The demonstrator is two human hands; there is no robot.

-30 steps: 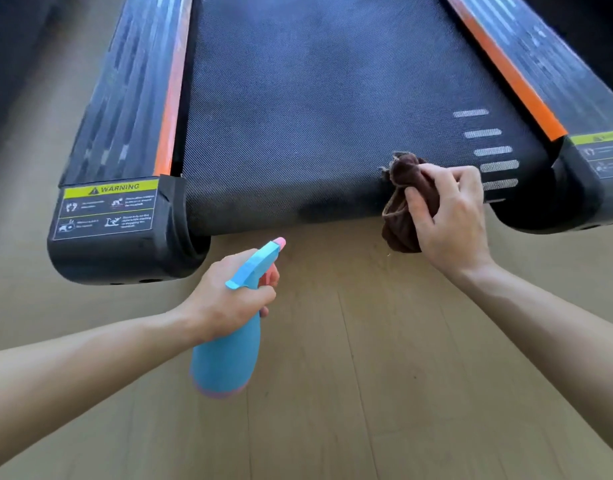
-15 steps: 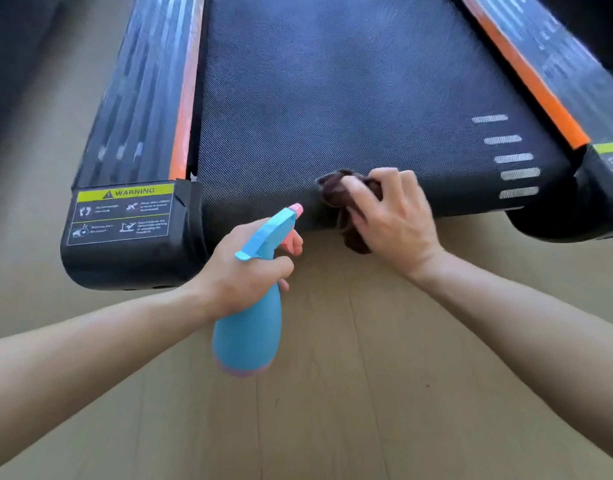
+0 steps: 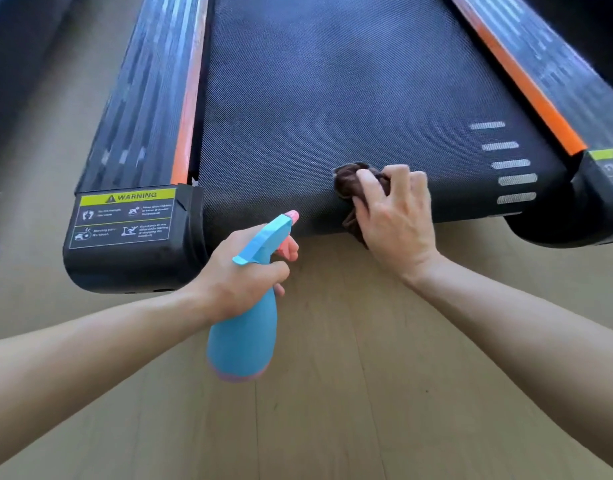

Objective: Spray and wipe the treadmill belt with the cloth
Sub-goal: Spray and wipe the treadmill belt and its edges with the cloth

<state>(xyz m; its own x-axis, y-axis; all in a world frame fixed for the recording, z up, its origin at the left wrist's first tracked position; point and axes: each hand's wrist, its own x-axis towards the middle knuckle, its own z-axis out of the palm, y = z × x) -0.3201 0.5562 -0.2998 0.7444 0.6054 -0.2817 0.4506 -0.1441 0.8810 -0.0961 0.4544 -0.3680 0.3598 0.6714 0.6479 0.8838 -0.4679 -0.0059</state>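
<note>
Your right hand (image 3: 397, 216) clamps the cloth (image 3: 346, 178) on the belt (image 3: 332, 98) at its 6 o'clock edge; your left hand (image 3: 239, 271) grips the bottle (image 3: 244, 337) at the cloth's 7 o'clock. Press flat, overlapping strokes toward 9 o'clock.

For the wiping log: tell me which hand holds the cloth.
The right hand, gripping the brown cloth on the belt; the left hand holds the blue spray bottle.

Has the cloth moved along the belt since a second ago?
Yes. The cloth has slid left along the near edge of the belt, away from the white stripes.
</note>
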